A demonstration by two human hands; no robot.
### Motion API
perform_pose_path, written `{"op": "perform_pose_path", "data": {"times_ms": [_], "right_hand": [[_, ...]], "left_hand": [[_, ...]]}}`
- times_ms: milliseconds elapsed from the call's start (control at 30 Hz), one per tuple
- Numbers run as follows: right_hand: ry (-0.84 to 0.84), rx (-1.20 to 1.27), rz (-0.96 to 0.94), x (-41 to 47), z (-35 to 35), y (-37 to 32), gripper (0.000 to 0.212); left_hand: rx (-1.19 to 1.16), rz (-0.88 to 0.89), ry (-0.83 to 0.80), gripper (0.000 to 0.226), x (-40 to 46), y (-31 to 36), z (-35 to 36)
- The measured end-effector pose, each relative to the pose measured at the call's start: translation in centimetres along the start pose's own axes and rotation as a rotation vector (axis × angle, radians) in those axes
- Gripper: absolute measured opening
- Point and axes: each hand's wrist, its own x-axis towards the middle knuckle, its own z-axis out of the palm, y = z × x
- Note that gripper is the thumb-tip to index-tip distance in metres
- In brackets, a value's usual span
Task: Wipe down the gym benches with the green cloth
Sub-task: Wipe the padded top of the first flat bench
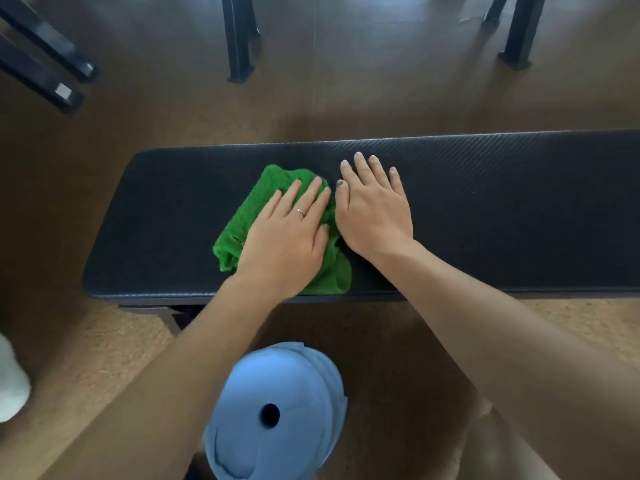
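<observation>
The crumpled green cloth [242, 220] is lying left of frame centre on the black bench [502, 209], the left hand [287, 237] pressing it flat-fingered while the right hand [374, 209] is resting open, empty, just beside.

Bare forearms without sleeves, thin silver ring [301, 212] on the left hand [287, 237], right hand [375, 209] ringless

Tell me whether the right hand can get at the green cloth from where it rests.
Probably yes: the right hand lies flat on the bench right beside the green cloth, nothing between them.
</observation>
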Motion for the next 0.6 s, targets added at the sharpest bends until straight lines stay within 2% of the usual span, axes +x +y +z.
{"op": "perform_pose_path", "data": {"times_ms": [133,300,467,600], "right_hand": [[-0.081,-0.071,-0.083,-0.6,-2.1,2.8,0.056],[-0.046,-0.157,0.038,-2.6,-3.6,9.1,0.059],[0.007,-0.148,0.027,-2.2,-3.0,8.9,0.058],[0.112,-0.101,0.007,-2.8,-3.0,9.2,0.056]], "left_hand": [[0.038,0.024,-0.017,0.061,-4.8,1.2,0.3],[0.007,-0.001,-0.028,0.061,-0.2,1.2,-0.3],[-0.021,-0.068,-0.043,0.060,7.8,1.8,-0.6],[-0.014,-0.050,0.002,0.065,2.9,4.2,-0.2]]}}
